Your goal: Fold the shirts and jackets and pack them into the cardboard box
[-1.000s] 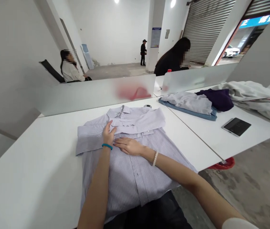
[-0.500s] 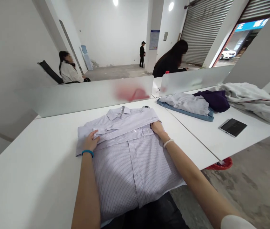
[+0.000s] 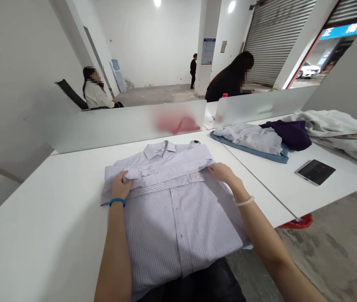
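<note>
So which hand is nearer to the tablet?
Right. The right hand is left of the tablet, at the right edge of the shirt; the left hand is farther left, at a cuff.

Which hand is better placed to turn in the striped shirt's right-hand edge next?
Right, I'd judge: the right hand has its fingers at that side of the striped shirt, while the left hand is across the shirt, by a cuff.
</note>
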A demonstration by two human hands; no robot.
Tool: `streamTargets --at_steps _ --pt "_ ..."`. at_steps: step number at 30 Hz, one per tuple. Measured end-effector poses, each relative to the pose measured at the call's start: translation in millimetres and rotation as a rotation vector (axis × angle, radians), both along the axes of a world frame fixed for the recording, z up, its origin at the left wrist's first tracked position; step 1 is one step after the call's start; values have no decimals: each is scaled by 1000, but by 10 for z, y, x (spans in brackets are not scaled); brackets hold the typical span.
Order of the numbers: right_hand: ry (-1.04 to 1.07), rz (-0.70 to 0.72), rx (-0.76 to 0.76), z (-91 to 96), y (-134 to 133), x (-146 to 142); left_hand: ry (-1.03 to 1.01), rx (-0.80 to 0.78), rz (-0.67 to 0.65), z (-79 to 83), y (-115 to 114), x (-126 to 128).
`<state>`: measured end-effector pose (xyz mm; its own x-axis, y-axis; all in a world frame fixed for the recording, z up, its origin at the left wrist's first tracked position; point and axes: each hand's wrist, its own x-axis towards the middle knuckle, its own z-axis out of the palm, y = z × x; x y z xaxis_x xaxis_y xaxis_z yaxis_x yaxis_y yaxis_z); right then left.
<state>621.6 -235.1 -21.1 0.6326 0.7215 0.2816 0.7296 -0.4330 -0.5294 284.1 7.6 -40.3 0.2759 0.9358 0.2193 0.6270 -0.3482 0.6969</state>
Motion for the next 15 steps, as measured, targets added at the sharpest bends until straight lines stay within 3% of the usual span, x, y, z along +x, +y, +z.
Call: streamTargets --at_steps 3,5,8,11,15 --pt "-96 81 -54 243 136 -125 119 238 34 17 -113 112" --pt "-184 178 -82 283 296 -232 252 317 -65 9 -199 211" --pt "-236 255 -198 109 466 -333 443 216 -220 -37 -280 322" --pt "-201 277 -279 -153 487 -307 540 142 -261 -91 -272 345" --pt "-153 366 -224 -257 414 -171 520 260 -234 -74 -276 378"
